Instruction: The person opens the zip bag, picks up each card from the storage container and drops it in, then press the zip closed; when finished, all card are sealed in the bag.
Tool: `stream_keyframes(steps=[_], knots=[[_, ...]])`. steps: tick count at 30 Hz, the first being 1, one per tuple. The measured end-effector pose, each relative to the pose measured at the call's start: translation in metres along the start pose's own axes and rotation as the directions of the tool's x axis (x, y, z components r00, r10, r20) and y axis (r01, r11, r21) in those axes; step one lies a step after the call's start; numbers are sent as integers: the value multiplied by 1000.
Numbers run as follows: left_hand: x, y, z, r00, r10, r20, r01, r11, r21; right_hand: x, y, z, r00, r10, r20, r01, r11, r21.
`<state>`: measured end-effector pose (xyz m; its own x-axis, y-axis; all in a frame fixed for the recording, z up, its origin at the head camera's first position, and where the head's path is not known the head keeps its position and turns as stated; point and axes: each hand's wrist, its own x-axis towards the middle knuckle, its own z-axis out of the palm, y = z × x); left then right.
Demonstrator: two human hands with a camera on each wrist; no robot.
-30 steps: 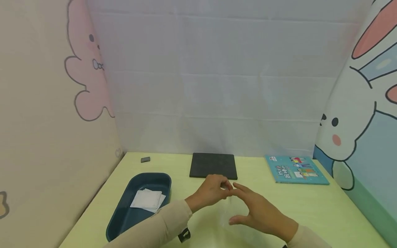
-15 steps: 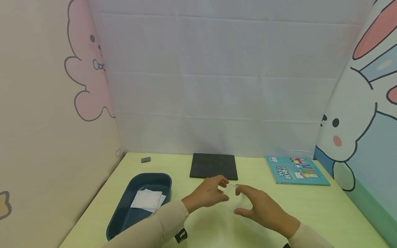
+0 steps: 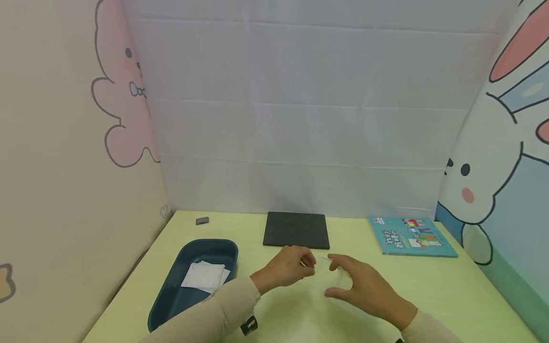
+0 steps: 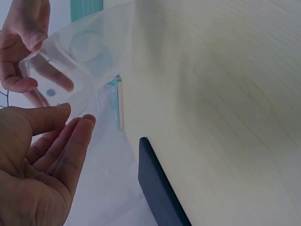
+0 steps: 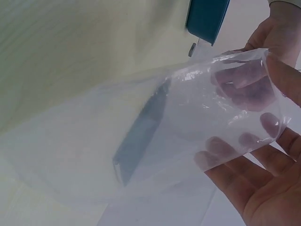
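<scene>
Between both hands, above table [image 3: 429, 286]: clear plastic bag [image 5: 197, 122], mouth pulled open. Left hand [image 3: 288, 267] pinches one lip of mouth; right hand [image 3: 364, 288] holds opposite lip, fingers [image 5: 225, 150] curled inside. Bag body trails from hands toward person, long axis front-to-back. Beyond hands: black pad [image 3: 296, 229]. Left of left hand: blue tray [image 3: 171, 295] with white packets [image 3: 203, 276]. Right, well apart: book [image 3: 411, 237].

We note a pale green counter [image 3: 450, 286]. On it: blue tray [image 3: 173, 295] at left, small grey block [image 3: 202, 220] far left, black slab [image 3: 296, 230] centre back, teal book [image 3: 411, 237] at right.
</scene>
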<state>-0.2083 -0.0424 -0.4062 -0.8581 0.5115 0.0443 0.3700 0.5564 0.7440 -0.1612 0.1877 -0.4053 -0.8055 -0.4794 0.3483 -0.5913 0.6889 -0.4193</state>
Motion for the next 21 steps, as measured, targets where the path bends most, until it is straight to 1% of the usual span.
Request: stream_keyframes(steps=[4,8,11,15,18,21], knots=[[-8,0,-10,1000,-24,1,24,999,25,-1,6,0,1000,-4,-20,4,1000,12],[-21,-7,-30,1000,-30,5,30,998,57,-1,8,0,999,-21,-26,20,999,-38],[-34,-18,-54,1000,-20,-9,21,996,84,0,9,-2,1000,5,-21,-7,997,-78],[-56,-32,-92,998,-48,-43,51,994,93,-1,11,-6,998,68,-3,-68,995,-79],[-73,-43,-117,992,-89,-86,98,989,111,-1,16,-9,994,111,23,-110,994,-27],[-87,-55,-134,984,-126,-125,142,981,128,0,23,-12,988,145,46,-148,986,77]])
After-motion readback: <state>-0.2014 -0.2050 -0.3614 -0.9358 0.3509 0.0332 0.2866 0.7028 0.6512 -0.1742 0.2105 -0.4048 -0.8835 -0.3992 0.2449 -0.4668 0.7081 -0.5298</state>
